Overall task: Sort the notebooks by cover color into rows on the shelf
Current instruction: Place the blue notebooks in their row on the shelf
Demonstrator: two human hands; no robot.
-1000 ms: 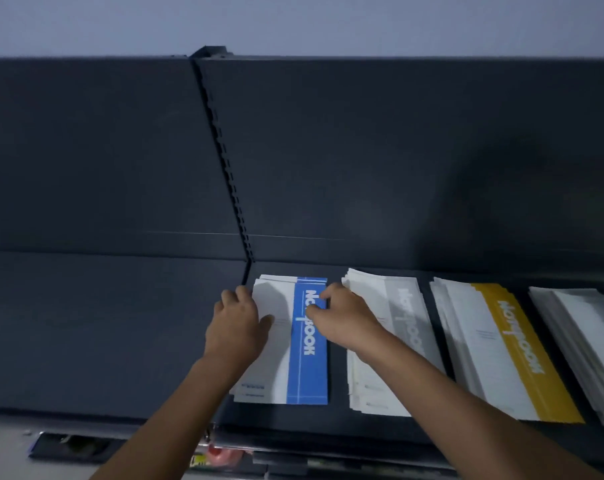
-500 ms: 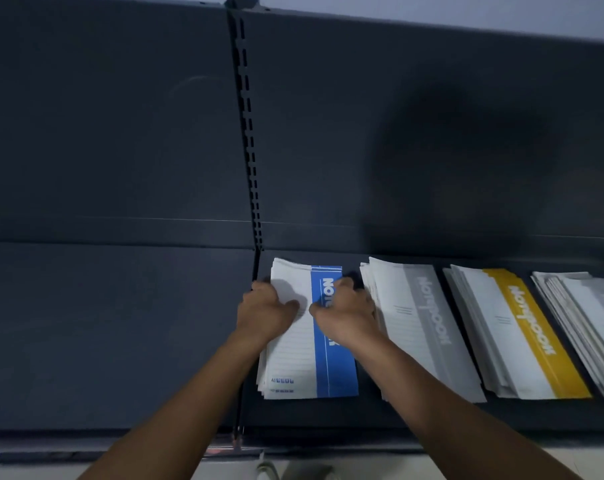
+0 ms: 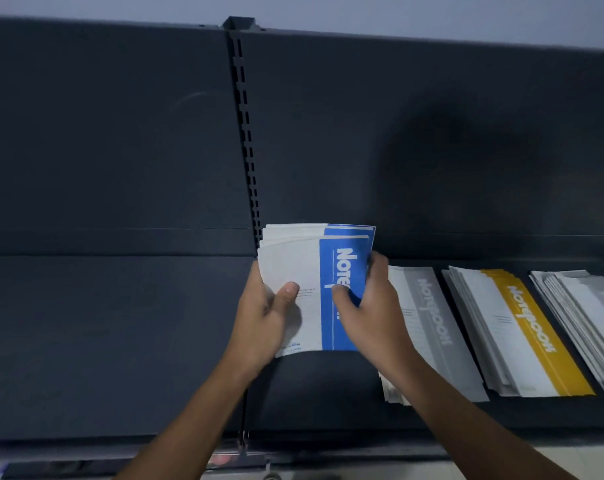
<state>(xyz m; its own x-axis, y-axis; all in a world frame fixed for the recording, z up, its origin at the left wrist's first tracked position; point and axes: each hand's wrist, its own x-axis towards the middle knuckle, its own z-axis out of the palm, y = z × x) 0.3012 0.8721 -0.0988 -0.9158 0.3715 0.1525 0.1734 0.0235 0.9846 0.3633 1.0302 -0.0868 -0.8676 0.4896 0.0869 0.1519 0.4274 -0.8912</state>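
Note:
A stack of blue-and-white notebooks (image 3: 314, 268) is tilted up off the dark shelf (image 3: 120, 341), its far edge raised. My left hand (image 3: 266, 317) grips its left edge, thumb on the white cover. My right hand (image 3: 369, 306) grips the right, blue edge, thumb on the blue band. To the right, lying flat in a row, are a grey-banded stack (image 3: 428, 323), a yellow-banded stack (image 3: 522, 330) and another grey stack (image 3: 584, 313) cut by the frame edge.
The dark back panel (image 3: 397, 133) rises behind the shelf, split by a slotted upright (image 3: 246, 133). The shelf section left of the upright holds nothing. The shelf's front edge (image 3: 328, 441) runs below my forearms.
The blue stack lay flat under both hands; now both hands hold its sides and have lifted it up off the shelf. The view has moved closer.

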